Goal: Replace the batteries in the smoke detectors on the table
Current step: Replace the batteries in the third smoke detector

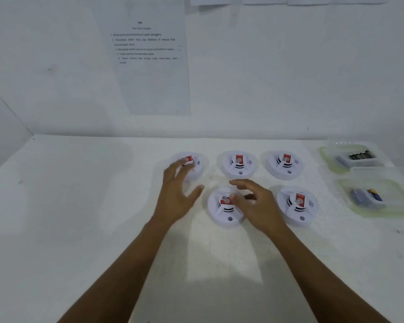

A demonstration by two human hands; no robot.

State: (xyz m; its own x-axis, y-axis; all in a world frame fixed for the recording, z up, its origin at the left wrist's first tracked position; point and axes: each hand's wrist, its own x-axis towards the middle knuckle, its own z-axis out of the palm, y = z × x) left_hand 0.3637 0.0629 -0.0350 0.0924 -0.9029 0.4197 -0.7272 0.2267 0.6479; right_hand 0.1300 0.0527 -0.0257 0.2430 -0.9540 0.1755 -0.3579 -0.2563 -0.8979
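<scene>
1. Broadly, the white table carried five smoke detectors, all face-up with lids on; none looked opened, so I judged the task at its very start, with every battery swap left to do.
2. Landmark chosen: the front-centre detector. All positions below are given relative to it.
3. Two clear trays sat far to its right: the farther tray held dark cylindrical batteries, the nearer tray held blue-and-yellow ones. Which stock was fresh could not be told.
4. A printed instruction sheet hung on the wall behind the landmark; the text was too blurred to read reliably.
5. Remaining detectors: one beside the landmark on the right; three in the row behind it, at back-left, directly behind, and back-right.
6. Right hand: fingers spread and curled loosely, overlapping the landmark's right edge, holding nothing. Contact could not be confirmed.
7. Left hand: open, fingers spread, empty, just left of the landmark with fingertips over the back-left unit.
8. Judgement: both hands appeared to be closing on the landmark as the first unit to open.
</scene>
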